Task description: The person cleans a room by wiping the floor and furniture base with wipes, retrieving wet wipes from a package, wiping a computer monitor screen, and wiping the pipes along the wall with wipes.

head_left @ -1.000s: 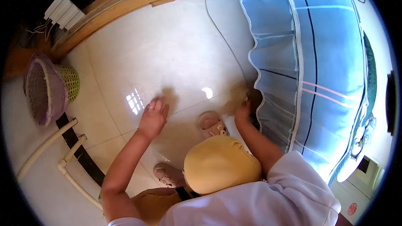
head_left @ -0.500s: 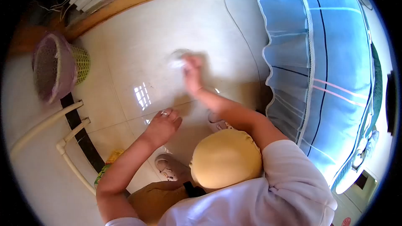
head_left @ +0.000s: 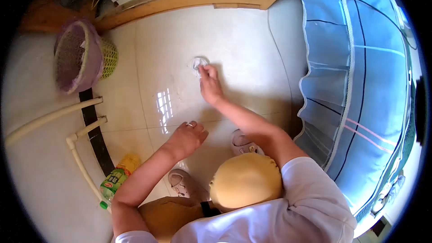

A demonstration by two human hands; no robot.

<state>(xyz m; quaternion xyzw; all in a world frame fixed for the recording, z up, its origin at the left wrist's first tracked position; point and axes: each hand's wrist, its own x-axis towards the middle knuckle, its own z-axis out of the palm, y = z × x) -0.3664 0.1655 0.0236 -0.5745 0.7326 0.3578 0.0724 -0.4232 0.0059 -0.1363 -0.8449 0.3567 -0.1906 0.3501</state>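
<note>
My right hand (head_left: 210, 84) reaches out over the pale tiled floor (head_left: 175, 36). Its fingers are pinched on a crumpled white tissue (head_left: 197, 63), which lies against the tiles. Closer to my body, my left hand (head_left: 187, 139) is loosely curled, a ring on one finger. Nothing shows in it, though its palm is turned out of sight. Faint marks dot the tiles to the left of my right hand.
A purple-lined basket (head_left: 78, 56) stands at the left, near cream pipes (head_left: 54, 114). Below them lies a plastic bottle (head_left: 118, 177) with a green cap. Blue bedding (head_left: 373, 76) hangs along the right. My slippers (head_left: 180, 182) are beneath me; a wooden furniture base (head_left: 180, 6) is ahead.
The camera view has shifted, so the room sits lower and further right. My right hand, blurred before, is now sharp, still pinching the tissue. More of the bottle shows.
</note>
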